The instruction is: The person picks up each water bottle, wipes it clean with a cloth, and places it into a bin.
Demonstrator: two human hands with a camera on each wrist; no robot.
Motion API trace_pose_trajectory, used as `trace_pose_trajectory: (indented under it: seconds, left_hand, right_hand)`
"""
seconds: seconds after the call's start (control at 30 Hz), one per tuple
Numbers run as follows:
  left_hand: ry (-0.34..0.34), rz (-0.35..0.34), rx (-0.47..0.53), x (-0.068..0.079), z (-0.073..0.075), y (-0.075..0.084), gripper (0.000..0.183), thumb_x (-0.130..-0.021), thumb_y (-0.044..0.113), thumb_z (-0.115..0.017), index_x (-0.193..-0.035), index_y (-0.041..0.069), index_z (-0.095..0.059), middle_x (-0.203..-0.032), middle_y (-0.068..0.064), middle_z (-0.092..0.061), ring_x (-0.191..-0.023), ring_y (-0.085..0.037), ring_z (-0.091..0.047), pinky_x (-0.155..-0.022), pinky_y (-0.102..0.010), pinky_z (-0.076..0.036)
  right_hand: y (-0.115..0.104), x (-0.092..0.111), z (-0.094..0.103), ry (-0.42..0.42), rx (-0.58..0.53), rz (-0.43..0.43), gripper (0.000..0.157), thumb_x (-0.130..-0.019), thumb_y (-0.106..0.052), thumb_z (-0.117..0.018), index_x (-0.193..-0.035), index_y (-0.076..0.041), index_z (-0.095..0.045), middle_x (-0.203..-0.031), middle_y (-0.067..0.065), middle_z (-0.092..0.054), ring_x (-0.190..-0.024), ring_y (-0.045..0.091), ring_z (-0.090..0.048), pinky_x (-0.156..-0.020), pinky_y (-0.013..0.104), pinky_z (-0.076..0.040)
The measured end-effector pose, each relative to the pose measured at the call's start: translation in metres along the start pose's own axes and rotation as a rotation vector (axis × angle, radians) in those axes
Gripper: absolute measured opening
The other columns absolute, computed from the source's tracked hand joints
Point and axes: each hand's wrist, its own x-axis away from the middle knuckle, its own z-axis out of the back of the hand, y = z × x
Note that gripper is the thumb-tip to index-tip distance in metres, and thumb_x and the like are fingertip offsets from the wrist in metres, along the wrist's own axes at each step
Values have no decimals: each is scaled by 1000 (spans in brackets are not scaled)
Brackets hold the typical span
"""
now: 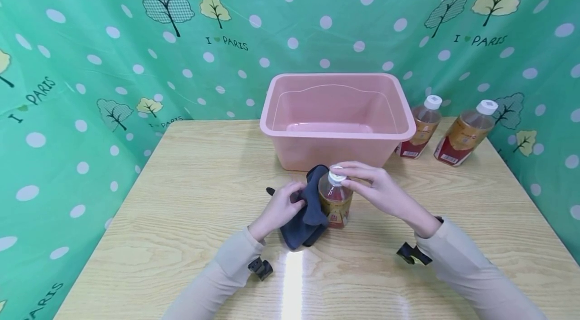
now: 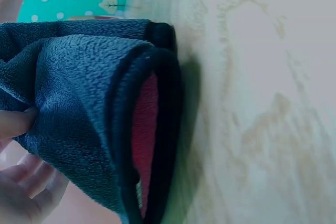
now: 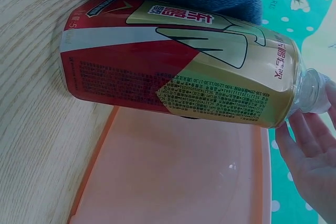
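Observation:
A drink bottle with a white cap and a red and gold label stands upright on the table, in front of the pink bin. My right hand pinches its white cap between thumb and fingers. Against the bottle's left side lies a dark blue-grey cloth, bunched up and touching it. My left hand grips a fold of this cloth. In the left wrist view the cloth hangs in a loose fold with a dark border, and a red patch shows inside the fold.
The pink bin stands at the back of the table. Right of it are two more capped bottles, one beside the bin and another further right. A green dotted curtain hangs behind and along the sides.

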Motion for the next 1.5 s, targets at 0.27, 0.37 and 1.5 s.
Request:
trace_pose_trajectory:
  seconds: [0.27,0.37,1.5]
  left_hand:
    - [-42,41,-22,2,-6,-8,24,-69,-9,-59,-91,0,-60,-86,-9,-58,-75,-19,-53,-67,-29,-45]
    - [-64,55,-41,2,-8,-11,23,-70,-9,-59,-91,0,-60,-85,-9,-58,-74,-18,-53,-66,-27,-44]
    - [20,23,31,-8,24,31,24,-71,-9,-59,-92,1,-61,-91,-9,-58,-75,-19,-53,-61,-28,-45]
  right_hand:
    - [0,1,0,-1,-5,-5,30,-83,-2,-56,-113,-5,-60,-117,5,-56,-107,8,-51,-83,24,-45]
    - [0,1,0,-4,-8,-9,30,-84,-3,-55,-113,-5,-60,-117,5,-56,-107,8,-50,-83,25,-45]
    - [-2,0,0,-16,-11,-14,30,-84,-3,-55,-114,-1,-59,-116,11,-56,-104,7,-51,-81,19,-45]
